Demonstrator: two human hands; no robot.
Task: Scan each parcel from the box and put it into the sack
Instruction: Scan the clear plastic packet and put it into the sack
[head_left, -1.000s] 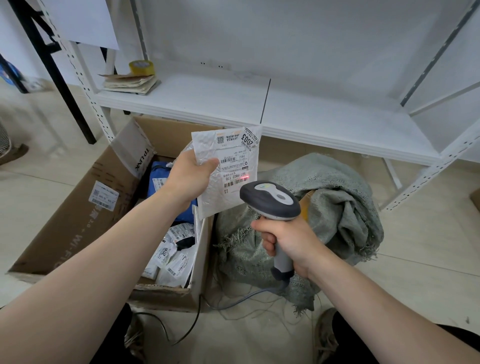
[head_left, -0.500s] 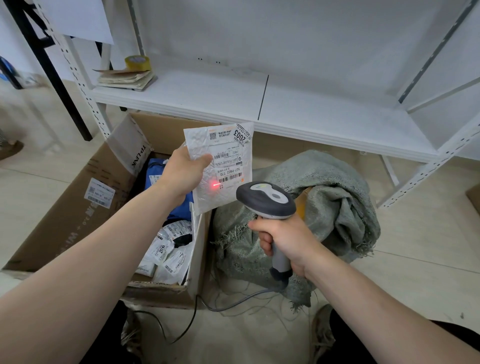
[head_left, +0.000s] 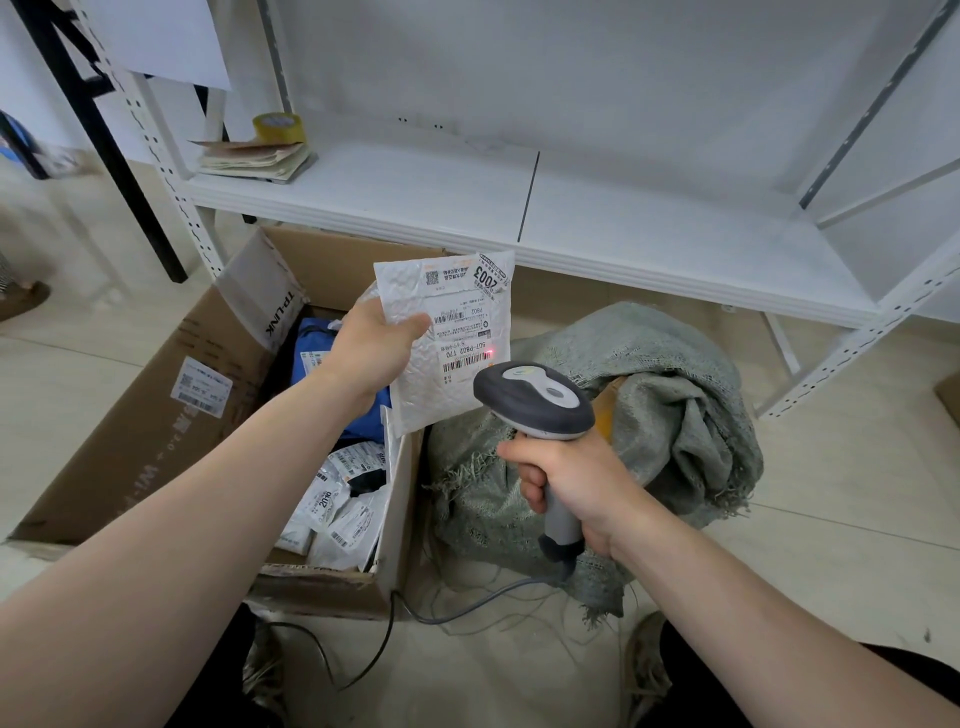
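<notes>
Step in hand: scanning. The left grip (head_left: 371, 348), centre-left of the frame, pinches a white padded parcel (head_left: 415, 400) by its left edge, thumb on the front. The label faces the camera, and the parcel is held up over the right side of the box (head_left: 156, 415). The right grip (head_left: 571, 483), right of centre, is clenched round the handle of the scanner (head_left: 535, 397). The scanner head points at the label from just below, near it but not touching. A red dot (head_left: 488, 354) sits at the right end of a lower barcode. The beam is on; whether the read has registered cannot be told. The open box fills the lower left and holds more white parcels (head_left: 343, 504) and a blue one (head_left: 311, 358), so much of the task likely remains. The grey-green sack (head_left: 675, 415) slumps on the floor right of the box, behind the scanner, its mouth not clearly visible. Next move, as judged: run the beam across the barcode, then carry the parcel right to the sack, where the opening must be found one-handed. The cable (head_left: 467, 608) trails across the floor at lower centre.
</notes>
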